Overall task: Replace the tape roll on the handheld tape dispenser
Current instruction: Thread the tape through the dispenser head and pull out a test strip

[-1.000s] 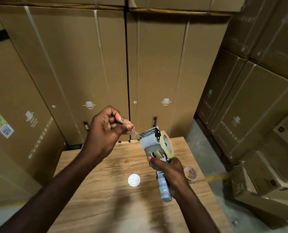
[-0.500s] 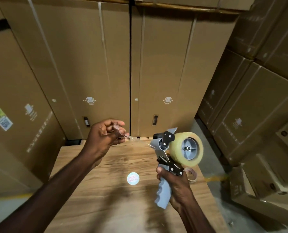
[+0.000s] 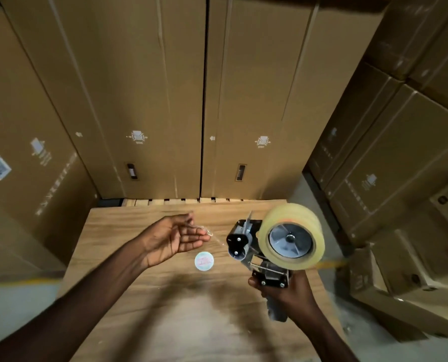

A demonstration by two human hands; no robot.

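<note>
My right hand (image 3: 286,291) grips the grey handle of the tape dispenser (image 3: 243,242) and holds it upright above the right side of the wooden table (image 3: 128,296). A full roll of clear tape (image 3: 269,228) sits on the dispenser's hub, its side facing me. My left hand (image 3: 173,239) hovers left of the dispenser head, palm up with the fingers spread. A thin strand of clear tape (image 3: 208,233) clings to its fingertips and runs towards the dispenser's roller.
A small round white sticker (image 3: 204,261) lies on the table between my hands. Tall cardboard boxes (image 3: 144,100) stand close behind the table. More boxes (image 3: 390,158) are stacked on the right, beside a strip of concrete floor.
My left hand has gone from a pinch on the tape end to spread fingers and dropped lower. My right hand turned the dispenser so the roll's side faces me.
</note>
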